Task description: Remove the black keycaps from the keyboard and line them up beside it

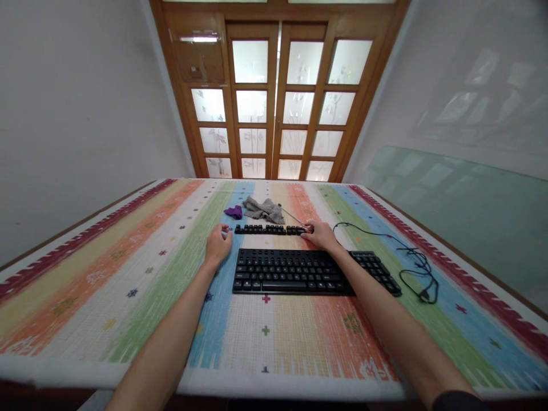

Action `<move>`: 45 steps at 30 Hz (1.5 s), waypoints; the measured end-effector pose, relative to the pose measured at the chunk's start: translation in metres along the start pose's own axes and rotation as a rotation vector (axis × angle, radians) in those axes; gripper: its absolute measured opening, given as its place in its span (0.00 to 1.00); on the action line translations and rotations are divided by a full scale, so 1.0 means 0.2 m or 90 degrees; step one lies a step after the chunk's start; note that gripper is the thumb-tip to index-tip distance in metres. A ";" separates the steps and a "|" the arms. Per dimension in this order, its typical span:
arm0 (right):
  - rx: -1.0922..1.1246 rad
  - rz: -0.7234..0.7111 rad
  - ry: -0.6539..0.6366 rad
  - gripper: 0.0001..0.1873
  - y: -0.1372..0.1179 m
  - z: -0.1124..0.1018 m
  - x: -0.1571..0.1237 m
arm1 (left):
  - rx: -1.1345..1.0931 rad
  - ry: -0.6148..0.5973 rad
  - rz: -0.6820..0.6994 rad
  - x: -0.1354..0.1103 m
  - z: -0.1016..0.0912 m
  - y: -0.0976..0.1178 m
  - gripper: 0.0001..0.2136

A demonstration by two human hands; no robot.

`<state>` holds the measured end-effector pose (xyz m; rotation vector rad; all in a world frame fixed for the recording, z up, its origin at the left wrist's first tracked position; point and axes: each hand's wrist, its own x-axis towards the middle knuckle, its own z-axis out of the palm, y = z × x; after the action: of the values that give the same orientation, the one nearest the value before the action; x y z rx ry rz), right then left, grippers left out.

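Note:
A row of loose black keycaps [261,230] lies on the tablecloth beyond a black keyboard [291,274]. At the row's left end, my left hand [218,245] rests on the cloth, fingers loosely bent and apart, holding nothing visible. My right hand [322,235] is at the other end, thumb and forefinger closed around a black keycap [305,231] there. A thin metal rod [293,215] with a dark tip runs toward these fingers; whether they touch it I cannot tell. My right forearm crosses above the keyboard and hides part of its right side.
A crumpled grey cloth [263,210] and a small purple cloth [233,212] lie behind the keycaps. The keyboard's black cable [422,262] is looped at the right. A striped tablecloth [162,274] covers the table; a glass-like panel [462,200] leans along the right wall.

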<state>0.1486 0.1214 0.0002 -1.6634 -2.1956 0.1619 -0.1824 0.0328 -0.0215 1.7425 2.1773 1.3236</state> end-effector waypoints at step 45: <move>0.517 -0.347 -0.039 0.07 -0.71 -0.14 -0.34 | -0.140 -0.178 -0.019 -0.06 -0.07 0.03 0.11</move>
<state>0.0461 0.0109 0.0550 -0.6154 -2.1020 0.8213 -0.1815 0.0155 -0.0139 1.6870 1.8287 1.1776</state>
